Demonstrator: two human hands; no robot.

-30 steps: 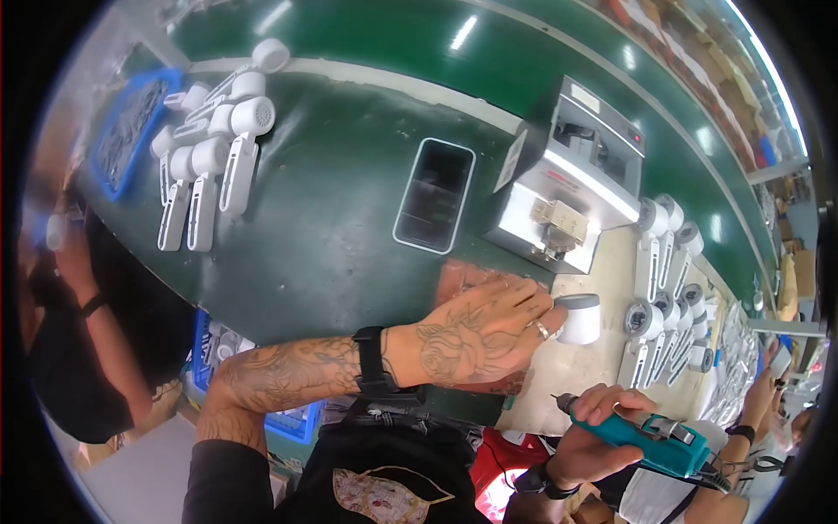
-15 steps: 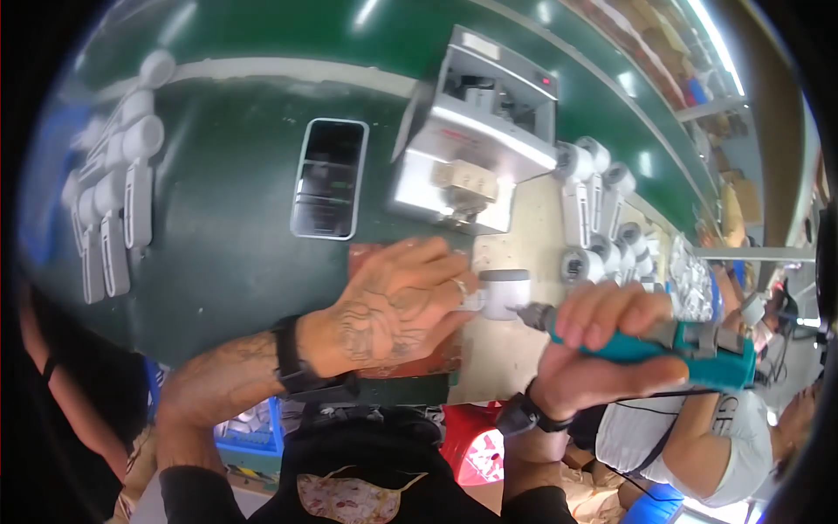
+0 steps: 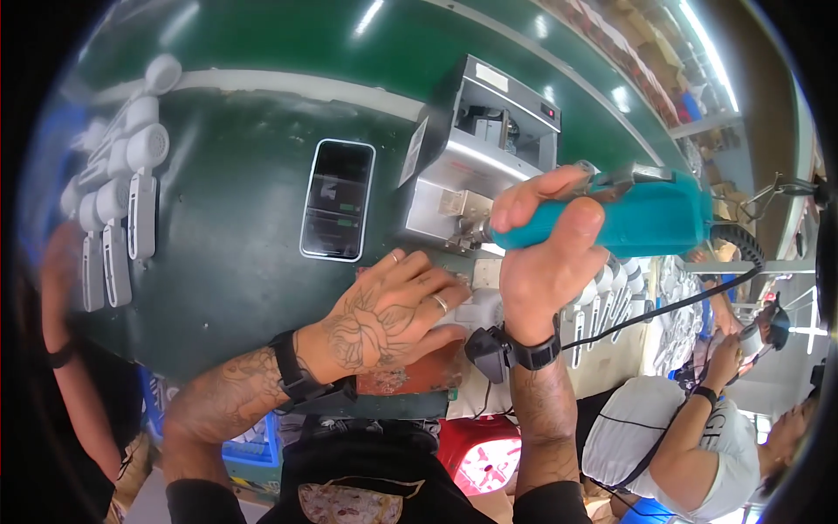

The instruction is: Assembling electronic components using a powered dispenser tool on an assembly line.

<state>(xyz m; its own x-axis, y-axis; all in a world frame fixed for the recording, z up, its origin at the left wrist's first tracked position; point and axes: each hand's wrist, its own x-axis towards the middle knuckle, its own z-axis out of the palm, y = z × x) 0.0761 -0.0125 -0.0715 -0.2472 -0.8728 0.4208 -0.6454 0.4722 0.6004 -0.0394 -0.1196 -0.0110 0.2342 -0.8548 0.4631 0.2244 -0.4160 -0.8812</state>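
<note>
A: Item — teal electric screwdriver (image 3: pixel 611 214)?
B: Clenched in right hand (image 3: pixel 546 262), tip down toward white part (image 3: pixel 476 301) (mostly hidden).
A: Left hand (image 3: pixel 384 319)?
B: Pressed flat on that part — beside phone (image 3: pixel 337 199)

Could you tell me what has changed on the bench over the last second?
The right hand has carried the teal power screwdriver up from the lower right to above the white part, gripping it throughout. The left hand stays pressed on that part. The phone, the grey metal fixture and the white parts at left lie as before.
</note>
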